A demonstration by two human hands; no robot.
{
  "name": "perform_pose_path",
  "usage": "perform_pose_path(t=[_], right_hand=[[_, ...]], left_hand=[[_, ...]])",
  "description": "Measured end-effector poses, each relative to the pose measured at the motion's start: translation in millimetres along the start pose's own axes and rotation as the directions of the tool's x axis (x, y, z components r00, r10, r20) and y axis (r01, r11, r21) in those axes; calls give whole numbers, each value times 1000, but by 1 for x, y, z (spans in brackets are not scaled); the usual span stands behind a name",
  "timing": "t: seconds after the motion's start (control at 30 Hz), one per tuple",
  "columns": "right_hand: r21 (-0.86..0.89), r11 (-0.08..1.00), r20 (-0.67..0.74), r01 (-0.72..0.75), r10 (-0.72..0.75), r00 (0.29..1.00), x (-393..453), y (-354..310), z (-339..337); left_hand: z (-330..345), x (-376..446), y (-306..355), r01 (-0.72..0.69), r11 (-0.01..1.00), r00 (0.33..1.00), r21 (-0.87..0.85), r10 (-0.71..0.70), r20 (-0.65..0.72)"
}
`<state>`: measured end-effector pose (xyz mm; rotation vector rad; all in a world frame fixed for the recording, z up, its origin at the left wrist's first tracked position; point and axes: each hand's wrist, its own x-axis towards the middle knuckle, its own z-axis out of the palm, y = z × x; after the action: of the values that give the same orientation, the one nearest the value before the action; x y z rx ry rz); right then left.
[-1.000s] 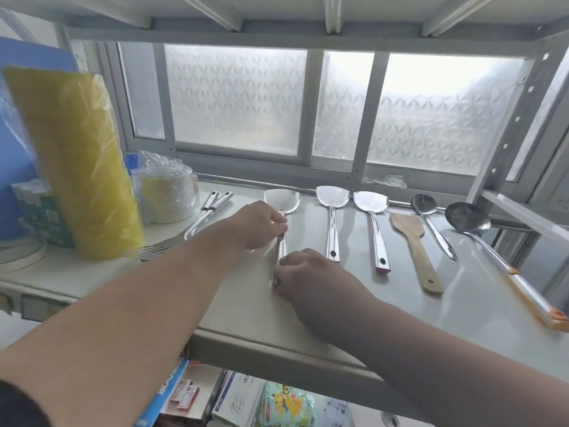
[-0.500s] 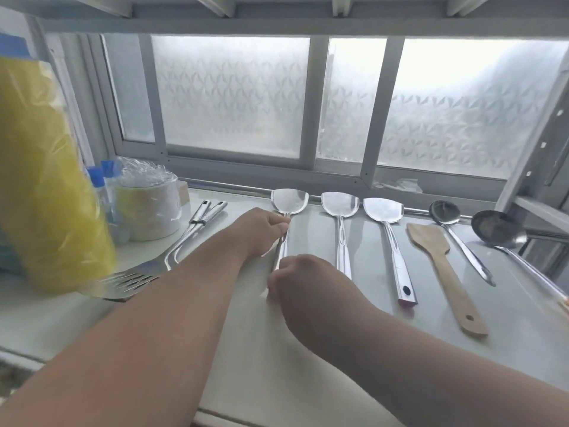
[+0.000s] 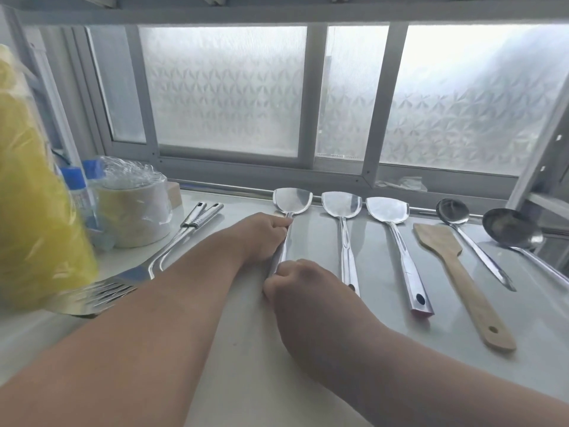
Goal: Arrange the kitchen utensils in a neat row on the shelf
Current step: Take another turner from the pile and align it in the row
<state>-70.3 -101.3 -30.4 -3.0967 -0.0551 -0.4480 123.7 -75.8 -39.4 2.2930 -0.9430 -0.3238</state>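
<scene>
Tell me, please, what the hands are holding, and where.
Both grip the leftmost steel spatula: left hand near the neck, right hand at the handle's end.

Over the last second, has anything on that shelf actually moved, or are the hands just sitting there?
Hardly anything moved. Both hands keep hold of the leftmost steel spatula: the left hand near its neck, the right hand at the handle's end. The view itself drew closer. The other spatulas, wooden spatula and ladles stayed in their row.
</scene>
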Motion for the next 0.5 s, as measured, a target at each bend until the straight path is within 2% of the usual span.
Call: perform_pose_path(t=[0.27,0.5], right_hand=[[6,1000,-13,-6,6,1000,3,0,-2],[26,1000,38,-14,13,999,2,1,-2]], left_hand=[[-1,6,-2,-42,997,999,70,41,16],[4,14,-7,8,999,1000,44,-9,10]])
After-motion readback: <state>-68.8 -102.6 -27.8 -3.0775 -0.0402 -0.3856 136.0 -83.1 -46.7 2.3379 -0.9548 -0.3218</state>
